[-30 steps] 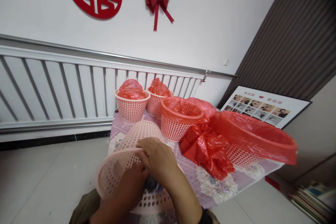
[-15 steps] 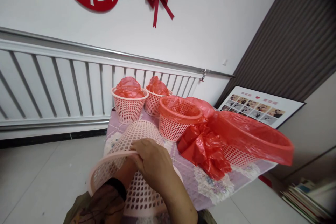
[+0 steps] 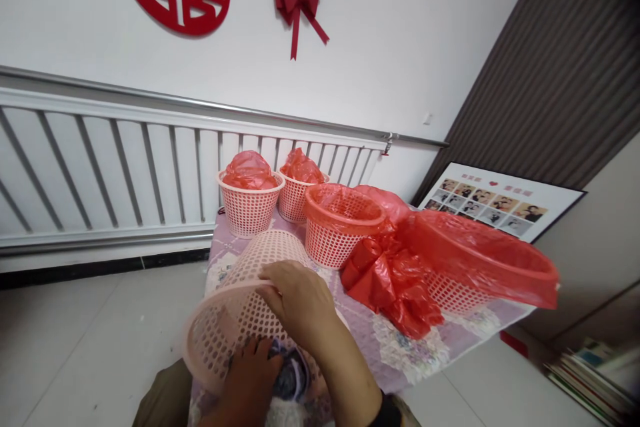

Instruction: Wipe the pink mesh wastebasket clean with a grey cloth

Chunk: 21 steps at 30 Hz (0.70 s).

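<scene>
A pale pink mesh basket lies tipped on its side at the near edge of the table, its mouth toward me. My right hand is closed over the upper rim, fingers on the outer wall. Below it, at the mouth, my left hand is curled against a crumpled blue-grey bundle that looks like cloth. The hand and wrist cover part of this bundle and of the basket's lower rim. Crumpled red plastic bags, with a roll among them, lie to the right.
Two baskets with red bags bunched inside stand at the back. A bag-lined basket stands in the middle; a larger lined one overhangs the right side. Behind is a radiator; a photo board leans beyond the table.
My left hand has come back from inside the basket to its mouth, and the blue-grey bundle now shows beside it. The basket's mouth has tilted more toward me. My right hand stays on the rim.
</scene>
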Tool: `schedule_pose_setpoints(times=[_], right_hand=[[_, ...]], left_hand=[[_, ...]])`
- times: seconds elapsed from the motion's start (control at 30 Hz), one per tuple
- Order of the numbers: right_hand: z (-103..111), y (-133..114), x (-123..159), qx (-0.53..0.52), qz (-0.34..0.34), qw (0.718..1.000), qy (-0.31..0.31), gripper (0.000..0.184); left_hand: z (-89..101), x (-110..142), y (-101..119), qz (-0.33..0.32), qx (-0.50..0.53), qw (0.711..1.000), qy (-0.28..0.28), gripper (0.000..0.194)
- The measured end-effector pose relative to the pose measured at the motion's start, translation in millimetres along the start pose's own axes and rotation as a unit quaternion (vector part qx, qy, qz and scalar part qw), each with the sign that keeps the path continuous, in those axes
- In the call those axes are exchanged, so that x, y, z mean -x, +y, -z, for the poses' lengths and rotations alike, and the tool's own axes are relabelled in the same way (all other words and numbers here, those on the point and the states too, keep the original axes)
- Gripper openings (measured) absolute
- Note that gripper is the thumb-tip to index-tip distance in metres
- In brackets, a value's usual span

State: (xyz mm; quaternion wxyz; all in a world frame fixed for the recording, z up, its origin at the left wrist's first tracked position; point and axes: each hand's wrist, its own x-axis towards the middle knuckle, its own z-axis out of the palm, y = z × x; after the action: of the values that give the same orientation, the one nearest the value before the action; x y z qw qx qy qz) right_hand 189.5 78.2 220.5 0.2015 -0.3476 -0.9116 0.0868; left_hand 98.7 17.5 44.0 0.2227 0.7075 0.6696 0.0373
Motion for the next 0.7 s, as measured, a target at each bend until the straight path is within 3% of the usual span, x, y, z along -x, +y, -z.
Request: schedule_pose_setpoints(times=[0.13, 0.27, 0.37, 0.53, 0.63, 0.7], right_hand=[[-6, 10, 3, -0.025, 0.036, 0.997, 0.057, 0.022], [-7, 30, 19, -0.098, 0.115, 0.971, 0.184, 0.026], [-11, 50, 42, -0.097, 0.068, 0.963, 0.242, 0.037], [-47, 81, 78, -0.1, -0.033, 0.971, 0.215, 0.045], [-65, 90, 86, -0.103, -0.057, 0.96, 0.254, 0.047], [-65, 90, 85, -0.091, -0.047, 0.956, 0.274, 0.046]], left_hand=[[-5.9, 18, 7, 0.031, -0.014, 0.999, -0.043, 0.048], [-7.8, 20, 4, 0.029, -0.014, 0.999, -0.039, 0.054], [-14.3, 16, -5, 0.01, -0.003, 1.0, -0.016, 0.062], [-21.5, 14, -14, 0.001, 0.011, 1.0, 0.006, 0.063], [-22.5, 14, -10, -0.011, 0.023, 1.0, 0.01, 0.063], [-25.7, 11, -6, -0.028, 0.045, 0.999, 0.013, 0.066]])
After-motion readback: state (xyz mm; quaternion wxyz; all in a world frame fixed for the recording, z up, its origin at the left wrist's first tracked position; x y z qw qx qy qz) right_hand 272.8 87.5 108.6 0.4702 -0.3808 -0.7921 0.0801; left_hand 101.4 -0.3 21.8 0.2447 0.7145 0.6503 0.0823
